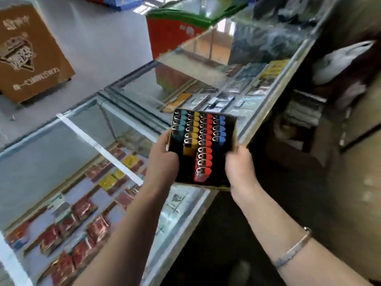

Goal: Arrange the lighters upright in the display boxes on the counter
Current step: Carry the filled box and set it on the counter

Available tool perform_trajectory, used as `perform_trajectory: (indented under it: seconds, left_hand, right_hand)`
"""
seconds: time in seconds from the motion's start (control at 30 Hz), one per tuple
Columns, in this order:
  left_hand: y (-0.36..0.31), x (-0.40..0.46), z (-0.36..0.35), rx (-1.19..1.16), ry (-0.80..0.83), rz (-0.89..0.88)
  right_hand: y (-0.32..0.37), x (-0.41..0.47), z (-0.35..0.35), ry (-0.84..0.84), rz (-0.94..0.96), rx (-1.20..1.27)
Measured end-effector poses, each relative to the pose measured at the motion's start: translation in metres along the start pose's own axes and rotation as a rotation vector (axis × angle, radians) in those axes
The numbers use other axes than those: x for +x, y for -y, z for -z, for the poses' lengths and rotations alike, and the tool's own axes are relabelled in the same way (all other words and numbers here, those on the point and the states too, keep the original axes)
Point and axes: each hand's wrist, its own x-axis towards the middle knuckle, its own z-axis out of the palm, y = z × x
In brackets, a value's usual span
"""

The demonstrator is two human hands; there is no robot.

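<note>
I hold a cardboard display box [234,129] over the near edge of the glass counter [86,141]. My left hand [162,159] grips its left side and my right hand [240,166] grips its right side. Inside stand upright lighters in four rows: teal lighters [179,125], yellow lighters [190,137], red lighters [205,147] and blue lighters [219,131]. The red row is the longest. The near ends of the teal, yellow and blue rows show dark gaps.
Under the counter glass lie red and yellow packets [82,207]. A brown carton [31,56] stands on the floor at the far left, and a red and green box [175,32] beyond the counter. Dark shelves [309,112] are on the right.
</note>
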Motion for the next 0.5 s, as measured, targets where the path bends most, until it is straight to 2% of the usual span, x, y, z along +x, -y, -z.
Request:
perform_trajectory:
  seconds: [0.1,0.3,0.5]
  left_hand:
    - [-0.003,0.005,-0.084,0.043,0.135,-0.002]
    - [-0.009,-0.005,-0.250,-0.018,0.380,0.019]
    - [-0.001,-0.009,-0.364,0.008,0.576,0.100]
  right_hand:
    - [-0.001,0.021,0.079,-0.116,-0.016,0.095]
    - [-0.009,0.049,0.237,-0.274,-0.041,0.162]
    - [-0.024,0.072,0.344,-0.432,-0.051,0.251]
